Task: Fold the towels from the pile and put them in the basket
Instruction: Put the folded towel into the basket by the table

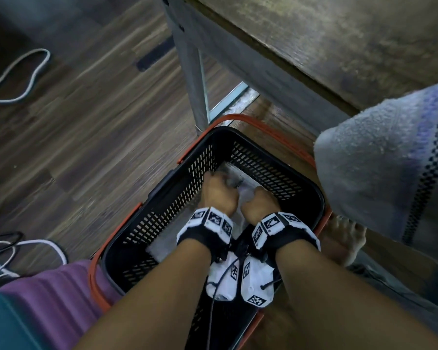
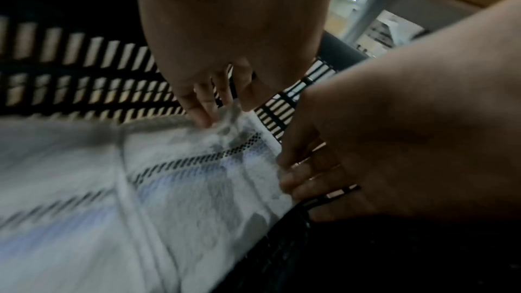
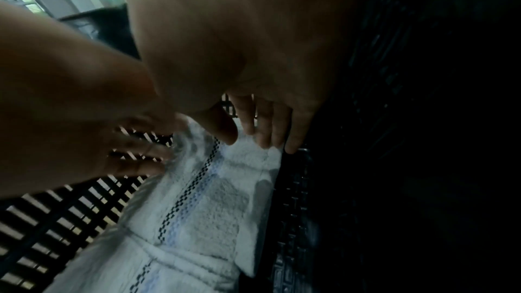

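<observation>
A folded white towel lies on the bottom of a black basket, along its length. It is looped terry cloth with a dark checkered line and a pale blue band woven near one end, and hemmed edges where the layers stack. It looks light, soft and floppy, not slippery or fragile; my judgement is that it keeps its fold only if taken by the stacked edges or corners with both hands at once.

The left hand and the right hand are down inside the basket, side by side at the towel's far end. The left hand's fingertips pinch the far corner. The right hand's fingers reach down onto the opposite edge, with the thumb on top.

The basket is rigid plastic with slotted walls and an orange rim and handles, standing on a wood-grain floor. A second towel of the same pattern hangs over the worktop edge to the right. Loose cables lie on the floor.
</observation>
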`<state>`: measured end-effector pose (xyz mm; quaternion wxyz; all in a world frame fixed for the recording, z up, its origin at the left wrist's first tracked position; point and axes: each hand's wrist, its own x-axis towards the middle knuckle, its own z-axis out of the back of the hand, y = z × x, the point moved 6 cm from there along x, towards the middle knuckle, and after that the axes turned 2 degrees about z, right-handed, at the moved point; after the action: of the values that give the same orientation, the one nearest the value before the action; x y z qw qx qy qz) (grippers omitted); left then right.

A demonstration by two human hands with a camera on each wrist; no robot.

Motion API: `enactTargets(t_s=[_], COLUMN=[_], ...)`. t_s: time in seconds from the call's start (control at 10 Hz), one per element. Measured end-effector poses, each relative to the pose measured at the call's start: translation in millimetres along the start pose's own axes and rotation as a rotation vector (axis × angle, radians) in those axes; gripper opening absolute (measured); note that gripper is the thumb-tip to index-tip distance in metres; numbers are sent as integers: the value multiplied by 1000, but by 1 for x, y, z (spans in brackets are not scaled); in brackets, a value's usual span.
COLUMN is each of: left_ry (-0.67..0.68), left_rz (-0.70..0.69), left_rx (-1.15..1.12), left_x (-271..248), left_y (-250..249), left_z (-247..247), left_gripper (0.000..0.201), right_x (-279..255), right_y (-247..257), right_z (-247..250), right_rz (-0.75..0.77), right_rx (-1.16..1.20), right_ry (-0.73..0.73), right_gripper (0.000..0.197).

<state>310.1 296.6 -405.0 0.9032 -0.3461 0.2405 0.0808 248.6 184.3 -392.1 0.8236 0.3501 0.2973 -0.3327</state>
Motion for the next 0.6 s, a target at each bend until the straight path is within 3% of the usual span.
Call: enactTargets(t_s=[0.1, 0.2, 0.3, 0.4, 0.5, 0.6], left_ry=[161, 244, 342, 334, 343, 311], left_rz=[-143, -56, -136, -72, -97, -107], left_rx=[222, 342, 434, 342, 312, 249], left_x=[13, 29, 29, 21, 9, -8], left_y=[-19, -7, -19, -31, -49, -66], left_z=[-21, -33, -26, -8, 11, 36], left_gripper=[35, 50, 45, 38, 36, 35], right_x=[6, 12, 14, 7, -5, -26], right_y=[-6, -12, -10, -7, 6, 24], right_z=[4, -1, 1, 5, 24, 50], right_rz=[-7, -56, -45, -38, 23, 92], right_rx=[41, 35, 49, 41, 2, -38], right_ry=[-64, 42, 90, 132, 120, 115], right_gripper=[49, 50, 42, 41, 42, 30])
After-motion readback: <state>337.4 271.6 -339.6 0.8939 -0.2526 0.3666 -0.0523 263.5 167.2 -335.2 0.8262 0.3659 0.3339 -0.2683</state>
